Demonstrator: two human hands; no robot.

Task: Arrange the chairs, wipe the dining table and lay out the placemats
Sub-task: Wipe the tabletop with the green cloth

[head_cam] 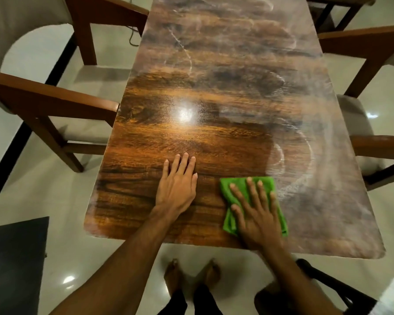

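Note:
A long wooden dining table runs away from me, glossy on its near left part and hazy with pale smears on the right and far parts. My right hand presses flat, fingers spread, on a folded green cloth near the table's front edge. My left hand rests flat on the bare wood just left of the cloth, holding nothing. Wooden armchairs with pale seats stand along both sides: one at the left and one at the right.
Another chair stands farther back on the left, and more chair frames at the far right. A dark mat lies on the glossy floor at the lower left. My bare feet stand at the table's front end. A dark object sits lower right.

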